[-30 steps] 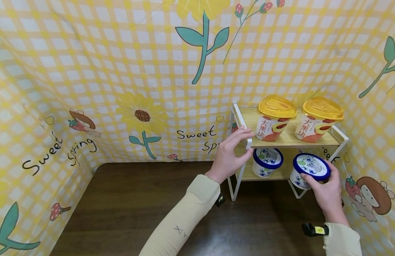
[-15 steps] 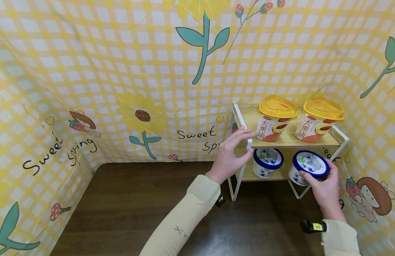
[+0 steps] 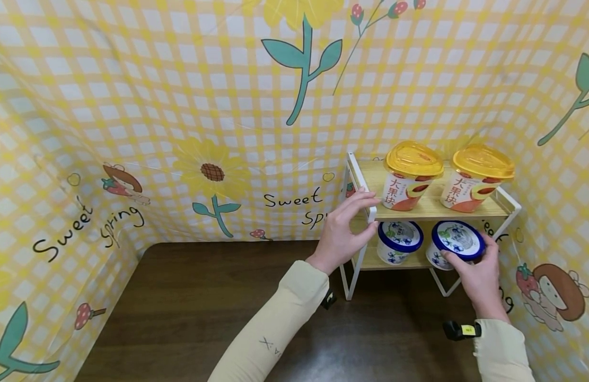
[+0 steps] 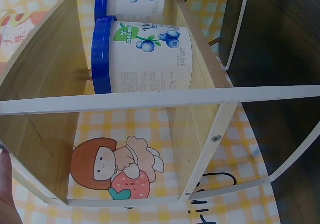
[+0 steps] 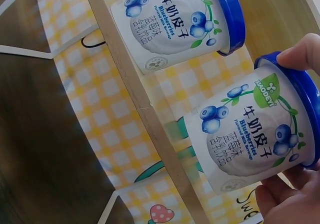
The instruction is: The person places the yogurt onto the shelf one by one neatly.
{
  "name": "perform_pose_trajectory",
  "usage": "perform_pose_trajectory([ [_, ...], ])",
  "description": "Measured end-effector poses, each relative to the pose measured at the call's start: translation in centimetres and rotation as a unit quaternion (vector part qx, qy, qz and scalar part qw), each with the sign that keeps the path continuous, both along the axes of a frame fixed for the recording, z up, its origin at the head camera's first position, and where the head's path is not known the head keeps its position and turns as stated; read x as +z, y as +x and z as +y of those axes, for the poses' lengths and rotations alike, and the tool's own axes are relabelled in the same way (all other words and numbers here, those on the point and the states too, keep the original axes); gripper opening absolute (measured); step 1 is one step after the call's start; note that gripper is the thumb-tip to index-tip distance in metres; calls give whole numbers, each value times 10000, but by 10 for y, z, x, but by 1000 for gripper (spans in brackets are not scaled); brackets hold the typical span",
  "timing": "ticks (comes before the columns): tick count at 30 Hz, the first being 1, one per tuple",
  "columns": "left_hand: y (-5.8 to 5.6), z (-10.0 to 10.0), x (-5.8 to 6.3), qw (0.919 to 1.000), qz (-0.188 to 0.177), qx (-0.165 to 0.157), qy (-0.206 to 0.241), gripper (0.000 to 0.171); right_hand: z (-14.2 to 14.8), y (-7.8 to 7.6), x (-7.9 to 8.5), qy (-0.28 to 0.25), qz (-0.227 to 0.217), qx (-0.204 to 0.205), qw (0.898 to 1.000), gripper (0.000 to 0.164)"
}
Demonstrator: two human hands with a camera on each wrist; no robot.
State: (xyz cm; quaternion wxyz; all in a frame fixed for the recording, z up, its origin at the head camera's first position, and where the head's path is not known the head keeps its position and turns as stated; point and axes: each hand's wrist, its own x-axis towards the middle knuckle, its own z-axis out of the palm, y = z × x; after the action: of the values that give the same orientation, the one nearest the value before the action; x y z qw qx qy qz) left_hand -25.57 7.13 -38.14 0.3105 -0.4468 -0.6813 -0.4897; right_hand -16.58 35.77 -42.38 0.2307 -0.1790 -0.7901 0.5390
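Observation:
My right hand (image 3: 482, 273) grips a white tub with a blue lid (image 3: 454, 246), thumb and fingers on either side of the lid. Blueberries are printed on this tub, clearest in the right wrist view. It is at the right of the lower level of a small two-tier shelf (image 3: 447, 215); whether its base touches the board I cannot tell. A matching tub (image 3: 396, 246) stands to its left on that level. My left hand (image 3: 344, 228) holds the shelf's white frame at its front left corner, thumb below and fingers above.
Two cups with yellow lids (image 3: 411, 180) stand side by side on the upper board. The shelf stands on a dark wooden table (image 3: 218, 307), close to the right side. Yellow checked cloth (image 3: 256, 132) hangs behind and at both sides.
My right hand has moved the tub up and left, from the front right into the lower level, closer to the other tub. My left hand has stayed on the frame.

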Motion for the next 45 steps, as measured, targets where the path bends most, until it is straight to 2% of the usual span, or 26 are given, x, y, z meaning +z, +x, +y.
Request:
perform_pose_trajectory([
  [10,0,0,1,10000,3,-41,37,40,3,-8,-2,264,88,170,9995,89],
  [16,0,0,1,10000,31,-26,25,40,4,-14,-2,529,-58,384,9978,88],
  [31,0,0,1,10000,2,58,-41,40,12,-29,-6,552,4,592,9967,89],
  [45,0,-1,0,10000,-19,57,-36,40,21,-37,-8,305,33,787,9964,83],
])
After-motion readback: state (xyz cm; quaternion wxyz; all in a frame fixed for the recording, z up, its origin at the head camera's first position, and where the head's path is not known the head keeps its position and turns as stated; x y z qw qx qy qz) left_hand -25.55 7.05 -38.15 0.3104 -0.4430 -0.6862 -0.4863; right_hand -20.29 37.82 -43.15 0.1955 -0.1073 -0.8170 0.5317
